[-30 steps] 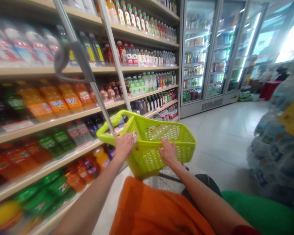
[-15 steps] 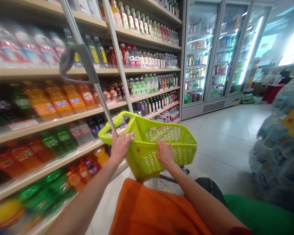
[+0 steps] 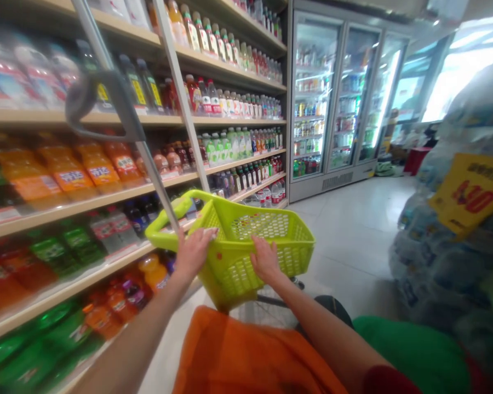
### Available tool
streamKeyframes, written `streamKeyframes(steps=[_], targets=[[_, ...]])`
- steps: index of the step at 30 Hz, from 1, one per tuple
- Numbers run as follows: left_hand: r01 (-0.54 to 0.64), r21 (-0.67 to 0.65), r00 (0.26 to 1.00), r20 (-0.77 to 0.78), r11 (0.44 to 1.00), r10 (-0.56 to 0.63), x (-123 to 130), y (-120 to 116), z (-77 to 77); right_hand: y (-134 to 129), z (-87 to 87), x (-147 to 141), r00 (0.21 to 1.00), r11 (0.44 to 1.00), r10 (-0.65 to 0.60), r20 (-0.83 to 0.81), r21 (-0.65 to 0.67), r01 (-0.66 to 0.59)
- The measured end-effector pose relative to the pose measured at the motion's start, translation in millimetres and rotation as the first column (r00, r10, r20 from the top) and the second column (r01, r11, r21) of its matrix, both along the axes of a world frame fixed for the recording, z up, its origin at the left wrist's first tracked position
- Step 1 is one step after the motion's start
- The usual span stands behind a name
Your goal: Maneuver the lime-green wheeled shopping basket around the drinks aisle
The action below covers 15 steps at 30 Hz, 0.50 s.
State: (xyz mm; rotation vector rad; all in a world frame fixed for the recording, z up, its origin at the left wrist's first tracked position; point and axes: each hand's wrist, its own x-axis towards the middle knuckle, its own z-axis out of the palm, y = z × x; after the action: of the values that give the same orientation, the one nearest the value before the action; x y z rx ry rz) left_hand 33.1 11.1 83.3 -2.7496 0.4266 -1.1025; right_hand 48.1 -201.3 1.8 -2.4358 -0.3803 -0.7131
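Note:
A lime-green plastic shopping cart with perforated walls stands in front of me, turned sideways. My left hand is closed over its near rim by the push handle, with a small white thing by the thumb that I cannot make out. My right hand grips the same rim further right, fingers curled over the edge. A metal pole with a grey loop grip slants down to my left hand; whether the fingers also hold it I cannot tell. An orange cloth or garment covers my front below.
Shelves full of bottled drinks run along the left, close to the cart. Glass-door fridges stand behind. On the right are stacked plastic-wrapped water bottles with a yellow price sign. Tiled floor lies between.
The view has turned right, so shelves, pole and cart sit further left and the yellow sign shows more fully. Both hands stay on the cart's rim.

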Motion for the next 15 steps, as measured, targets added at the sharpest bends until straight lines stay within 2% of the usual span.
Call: streamKeyframes(steps=[3, 6, 9, 11, 15], targets=[[-0.016, -0.01, 1.0, -0.022, 1.0, 0.015, -2, -13, -8.4, 6, 3.0, 0, 0.995, 0.998, 0.034, 0.097, 0.057, -0.04], [0.012, -0.015, 0.996, -0.083, 1.0, -0.013, 2, -42, -23.8, 22, 12.1, 1, 0.963, 0.981, 0.156, 0.219, 0.078, -0.177], [0.023, -0.061, 0.982, -0.187, 0.998, -0.034, 7, -57, -28.8, 43, 25.0, 1, 0.944, 0.96, 0.241, 0.224, 0.088, -0.266], [0.006, -0.083, 0.981, -0.195, 0.996, -0.023, 5, -50, -25.2, 54, 32.3, 2, 0.944, 0.957, 0.257, 0.206, 0.083, -0.278], [-0.091, -0.039, 0.995, -0.054, 0.995, 0.089, -7, -11, -16.3, 71, 39.5, 5, 0.955, 0.967, 0.228, 0.191, 0.067, -0.244]])
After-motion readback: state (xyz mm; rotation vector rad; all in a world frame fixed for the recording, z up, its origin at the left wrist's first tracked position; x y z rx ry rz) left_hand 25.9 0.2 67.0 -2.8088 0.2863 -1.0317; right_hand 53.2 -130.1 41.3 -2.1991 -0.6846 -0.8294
